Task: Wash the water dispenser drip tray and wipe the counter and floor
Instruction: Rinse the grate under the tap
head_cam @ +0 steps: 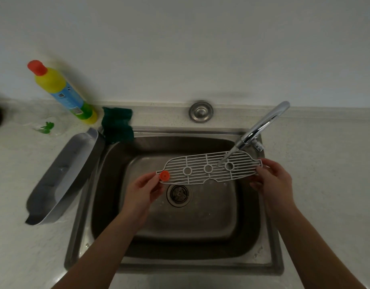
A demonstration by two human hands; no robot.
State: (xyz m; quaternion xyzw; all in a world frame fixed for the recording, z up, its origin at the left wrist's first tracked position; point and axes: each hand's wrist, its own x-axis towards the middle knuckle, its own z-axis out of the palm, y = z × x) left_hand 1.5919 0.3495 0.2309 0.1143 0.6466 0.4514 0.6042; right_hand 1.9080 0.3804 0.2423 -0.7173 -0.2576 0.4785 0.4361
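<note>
A white slotted drip tray grate (pixel 209 168) with three round holes and an orange float button (pixel 164 175) is held flat over the steel sink (pixel 200 259). My left hand (pixel 143 189) grips its left end by the orange button. My right hand (pixel 272 180) grips its right end. Water runs from the chrome faucet (pixel 261 126) onto the grate's right part. The grey drip tray basin (pixel 61 178) rests tilted on the counter, leaning on the sink's left rim.
A yellow detergent bottle (pixel 63 92) with a red cap stands at the back left. A dark green cloth (pixel 117 126) hangs over the sink's back left corner. A round steel cap (pixel 201 111) sits behind the sink. The drain strainer (pixel 179 193) lies below the grate.
</note>
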